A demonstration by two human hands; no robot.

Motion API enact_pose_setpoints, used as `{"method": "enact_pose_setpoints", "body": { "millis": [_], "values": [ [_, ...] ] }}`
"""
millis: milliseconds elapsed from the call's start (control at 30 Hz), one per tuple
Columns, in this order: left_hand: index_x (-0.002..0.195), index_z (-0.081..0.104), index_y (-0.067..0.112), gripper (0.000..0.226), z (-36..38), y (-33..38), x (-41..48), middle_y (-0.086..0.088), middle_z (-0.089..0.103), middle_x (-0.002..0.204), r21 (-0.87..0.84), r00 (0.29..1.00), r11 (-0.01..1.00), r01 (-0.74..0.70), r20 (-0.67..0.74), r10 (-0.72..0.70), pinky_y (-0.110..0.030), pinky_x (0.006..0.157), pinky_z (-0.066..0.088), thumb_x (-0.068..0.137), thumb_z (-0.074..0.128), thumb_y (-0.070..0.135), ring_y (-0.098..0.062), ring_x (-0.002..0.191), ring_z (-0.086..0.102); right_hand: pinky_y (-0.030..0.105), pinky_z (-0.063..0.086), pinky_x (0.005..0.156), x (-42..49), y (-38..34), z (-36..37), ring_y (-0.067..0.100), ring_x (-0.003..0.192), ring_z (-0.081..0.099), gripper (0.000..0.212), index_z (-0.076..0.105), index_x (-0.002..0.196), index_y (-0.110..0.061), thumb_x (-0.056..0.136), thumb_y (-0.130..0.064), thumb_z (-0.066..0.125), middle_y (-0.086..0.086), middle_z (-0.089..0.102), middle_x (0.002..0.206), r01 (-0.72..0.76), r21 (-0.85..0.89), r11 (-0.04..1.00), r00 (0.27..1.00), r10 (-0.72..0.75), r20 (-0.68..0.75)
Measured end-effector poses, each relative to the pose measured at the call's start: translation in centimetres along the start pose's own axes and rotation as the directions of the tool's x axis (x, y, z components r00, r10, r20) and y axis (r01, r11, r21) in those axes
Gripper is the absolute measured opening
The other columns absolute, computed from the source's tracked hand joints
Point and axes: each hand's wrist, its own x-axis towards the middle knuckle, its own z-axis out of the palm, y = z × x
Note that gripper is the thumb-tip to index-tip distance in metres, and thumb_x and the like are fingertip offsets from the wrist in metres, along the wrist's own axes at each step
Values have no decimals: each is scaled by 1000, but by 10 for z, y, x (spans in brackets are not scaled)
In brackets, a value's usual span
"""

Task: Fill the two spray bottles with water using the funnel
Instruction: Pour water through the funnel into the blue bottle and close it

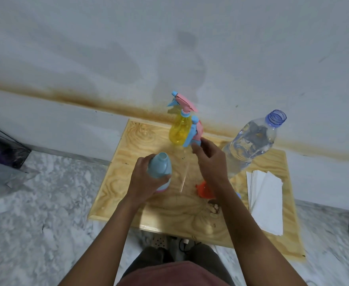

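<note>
The blue spray bottle (160, 167), its neck uncapped, is gripped around the body by the left hand (143, 182) over the wooden tabletop (128, 153). A pink-and-blue spray head (196, 134) is pinched in the fingers of the right hand (209, 159), just beside the yellow spray bottle (178, 132), which stands upright with its own head fitted. The orange funnel (202, 189) is partly hidden behind the right forearm. An uncapped water bottle (252, 145) is seen at the right, near a stack of white napkins (266, 203).
</note>
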Motion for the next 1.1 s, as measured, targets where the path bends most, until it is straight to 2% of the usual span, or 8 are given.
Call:
{"method": "enact_pose_setpoints", "body": {
  "millis": [167, 333, 467, 600, 700, 867, 967, 1100],
  "values": [
    [130, 56, 20, 77, -5, 7, -3, 1, 52, 119, -10, 998, 1000, 10, 68, -9, -11, 73, 41, 62, 92, 26, -14, 104, 53, 39, 60, 75, -3, -43, -9, 12, 88, 70, 22, 64, 115, -27, 95, -17, 63, -10, 73, 99, 226, 72, 971, 968, -216, -128],
    [127, 56, 26, 77, -4, 17, -11, 4, 54, 116, 23, 993, 998, -66, 99, 63, -20, 75, 45, 58, 87, 38, -13, 102, 55, 37, 60, 79, -4, -62, -6, 3, 84, 69, 28, 60, 124, -6, 96, -8, 59, -16, 69, 100, 278, 147, 949, 948, -246, -202],
    [124, 57, 26, 68, -6, 29, -16, 9, 62, 114, 1, 987, 994, -112, 120, 111, -26, 74, 51, 63, 88, 30, -14, 98, 59, 34, 56, 70, -8, -61, 0, 12, 78, 66, 25, 57, 121, -16, 98, -7, 58, -23, 70, 93, 278, 190, 942, 955, -249, -162],
    [122, 59, 27, 65, -8, 40, -19, 12, 64, 114, -62, 983, 990, -128, 125, 135, -25, 76, 53, 63, 87, 29, -9, 100, 62, 27, 58, 75, -13, -52, 6, 2, 79, 66, 29, 58, 125, -15, 97, -8, 59, -2, 70, 104, 240, 179, 954, 969, -225, -100],
    [118, 61, 30, 64, -10, 50, -21, 11, 66, 111, -137, 984, 982, -126, 106, 141, -24, 72, 55, 59, 84, 35, -9, 98, 63, 13, 48, 67, -16, -41, 11, -6, 71, 61, 32, 58, 129, -8, 97, -8, 59, -16, 66, 89, 176, 132, 976, 984, -178, 2],
    [108, 64, 29, 51, -13, 63, -21, 4, 68, 100, -211, 986, 970, -124, 82, 144, -26, 66, 56, 65, 88, 20, -13, 88, 67, 24, 53, 87, -22, -28, 20, 11, 102, 66, 31, 65, 124, -11, 93, -17, 64, -3, 72, 108, 128, 60, 990, 988, -132, 76],
    [107, 62, 37, 54, -16, 69, -22, 4, 69, 102, -234, 986, 964, -122, 87, 145, -29, 69, 59, 66, 89, 14, -12, 89, 68, 17, 51, 85, -22, -27, 22, 10, 105, 65, 31, 65, 124, -13, 93, -16, 64, -3, 71, 112, 138, 51, 989, 984, -142, 103],
    [109, 63, 35, 54, -19, 71, -21, 3, 70, 103, -247, 987, 963, -108, 91, 134, -29, 69, 59, 66, 89, 15, -14, 91, 68, 29, 52, 95, -22, -27, 23, 9, 108, 63, 33, 64, 126, -16, 93, -20, 65, -7, 70, 115, 135, 23, 991, 985, -137, 109]
  ]
}}
